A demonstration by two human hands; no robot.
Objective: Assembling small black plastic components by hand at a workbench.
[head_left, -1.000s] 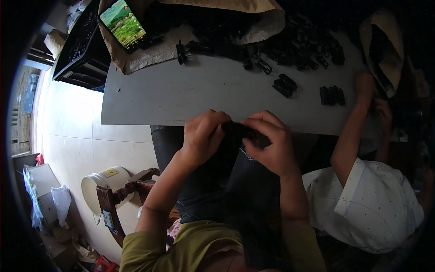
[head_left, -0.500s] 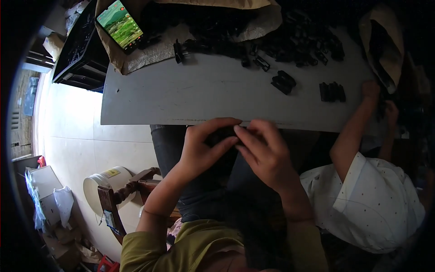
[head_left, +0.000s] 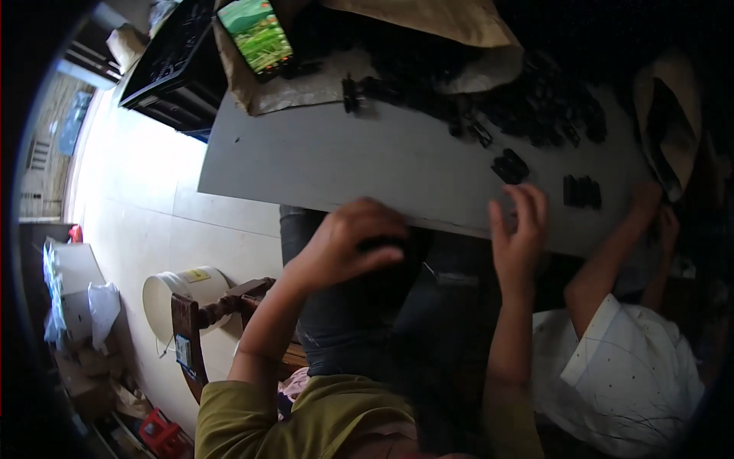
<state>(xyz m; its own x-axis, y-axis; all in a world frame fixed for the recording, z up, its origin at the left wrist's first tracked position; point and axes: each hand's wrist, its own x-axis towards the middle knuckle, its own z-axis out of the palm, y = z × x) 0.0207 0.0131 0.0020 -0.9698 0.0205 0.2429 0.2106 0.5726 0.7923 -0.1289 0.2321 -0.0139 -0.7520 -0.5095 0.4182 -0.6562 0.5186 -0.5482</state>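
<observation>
My left hand (head_left: pixel 353 243) hovers over my lap at the near edge of the grey table (head_left: pixel 344 161), its fingers curled around a small black part (head_left: pixel 382 246) that is mostly hidden. My right hand (head_left: pixel 520 229) is raised at the table edge, fingers spread and holding nothing. Just beyond it on the table lie a small black piece (head_left: pixel 510 166) and a short row of black pieces (head_left: pixel 582 191). A heap of several black parts (head_left: pixel 535 107) covers the far side of the table.
A phone with a lit green screen (head_left: pixel 258 32) rests on brown paper (head_left: pixel 290 88) at the far left. A black crate (head_left: pixel 172 57) stands off the table's left end. Another person in a white shirt (head_left: pixel 627 375) sits at my right. A white bucket (head_left: pixel 180 294) and wooden chair (head_left: pixel 206 321) stand on the floor.
My hands were together over the black part at the table edge. They have separated: the right hand let go and moved right toward the table, fingers spread; the left kept the part.
</observation>
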